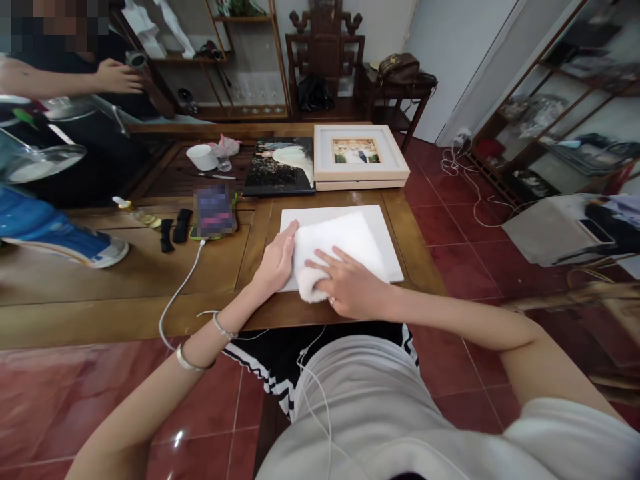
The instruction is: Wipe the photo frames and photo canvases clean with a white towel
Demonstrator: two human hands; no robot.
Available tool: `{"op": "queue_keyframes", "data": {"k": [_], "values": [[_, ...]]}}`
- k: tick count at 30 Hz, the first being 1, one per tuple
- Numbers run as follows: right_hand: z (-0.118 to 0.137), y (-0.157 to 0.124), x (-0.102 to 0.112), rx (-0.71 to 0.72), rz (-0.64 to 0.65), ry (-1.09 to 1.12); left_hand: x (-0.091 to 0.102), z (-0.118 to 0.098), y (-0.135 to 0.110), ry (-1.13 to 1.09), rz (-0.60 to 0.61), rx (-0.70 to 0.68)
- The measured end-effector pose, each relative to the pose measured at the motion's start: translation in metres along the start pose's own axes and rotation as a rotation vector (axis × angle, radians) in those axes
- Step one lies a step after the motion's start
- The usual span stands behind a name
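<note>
A white fluffy cloth (pixel 345 243) lies over a flat white board (pixel 393 257) at the table's front edge. My right hand (pixel 350 283) is on the near part of the cloth, some fingers spread over it and others tucked into its folded near edge, gripping it. At the left side of the board my left hand (pixel 277 260) rests with fingers stretched forward, touching the board's edge and the cloth's side. Its palm side is hidden. Behind the board are a dark photo panel (pixel 280 163) and a light wooden picture frame (pixel 395 157) on top of a similar frame.
Left on the wooden table (pixel 210 280) are a phone (pixel 215 212) on a white cable, black strips (pixel 182 225), a dropper bottle (pixel 143 215) and a blue packet (pixel 55 223). A white cup (pixel 202 157) stands farther back. Another person's hand (pixel 120 77) holds a dark round object.
</note>
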State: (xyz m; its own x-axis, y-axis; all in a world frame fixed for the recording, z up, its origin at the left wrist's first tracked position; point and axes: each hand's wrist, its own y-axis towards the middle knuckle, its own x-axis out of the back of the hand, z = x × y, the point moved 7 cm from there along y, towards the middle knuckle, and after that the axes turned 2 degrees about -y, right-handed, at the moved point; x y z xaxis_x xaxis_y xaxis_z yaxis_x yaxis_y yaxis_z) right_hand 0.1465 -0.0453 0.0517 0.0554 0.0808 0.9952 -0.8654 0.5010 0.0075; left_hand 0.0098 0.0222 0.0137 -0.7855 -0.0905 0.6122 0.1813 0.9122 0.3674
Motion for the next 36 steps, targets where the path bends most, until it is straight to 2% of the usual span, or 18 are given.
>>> {"op": "queue_keyframes", "data": {"k": [5,7,9,11,14,17,19,22,26,29,32,36], "values": [[-0.051,0.049,-0.001,-0.245,-0.006,-0.082,-0.001,0.004,-0.001,0.026,0.017,0.006],[-0.056,0.064,-0.002,-0.289,-0.004,-0.11,-0.001,0.006,-0.001,0.02,0.01,-0.004],[-0.049,0.071,-0.004,-0.252,0.025,-0.123,-0.001,0.006,-0.001,0.007,0.003,-0.029],[-0.03,0.067,-0.005,-0.147,0.05,-0.133,0.0,0.003,-0.001,-0.01,0.007,-0.077],[0.002,0.038,0.002,0.008,0.067,-0.128,-0.001,-0.003,-0.003,-0.029,0.026,-0.139],[0.027,0.002,0.013,0.124,0.094,-0.085,-0.003,-0.003,-0.002,-0.006,0.062,-0.084],[0.03,-0.012,0.02,0.137,0.107,-0.053,-0.007,-0.001,-0.001,0.036,0.111,-0.042],[0.005,-0.011,0.026,-0.028,0.137,-0.026,-0.013,-0.001,0.001,0.091,0.166,-0.03],[-0.056,0.019,0.03,-0.302,0.11,-0.034,-0.013,-0.001,0.002,0.113,0.157,-0.031],[-0.084,0.055,0.033,-0.317,0.068,0.047,-0.012,-0.002,0.002,0.121,0.15,-0.027],[-0.093,0.097,0.03,-0.264,0.076,0.149,-0.01,-0.002,0.002,0.131,0.134,-0.029],[-0.086,0.139,0.026,-0.172,0.066,0.171,-0.009,-0.002,0.003,0.123,0.103,-0.064]]}}
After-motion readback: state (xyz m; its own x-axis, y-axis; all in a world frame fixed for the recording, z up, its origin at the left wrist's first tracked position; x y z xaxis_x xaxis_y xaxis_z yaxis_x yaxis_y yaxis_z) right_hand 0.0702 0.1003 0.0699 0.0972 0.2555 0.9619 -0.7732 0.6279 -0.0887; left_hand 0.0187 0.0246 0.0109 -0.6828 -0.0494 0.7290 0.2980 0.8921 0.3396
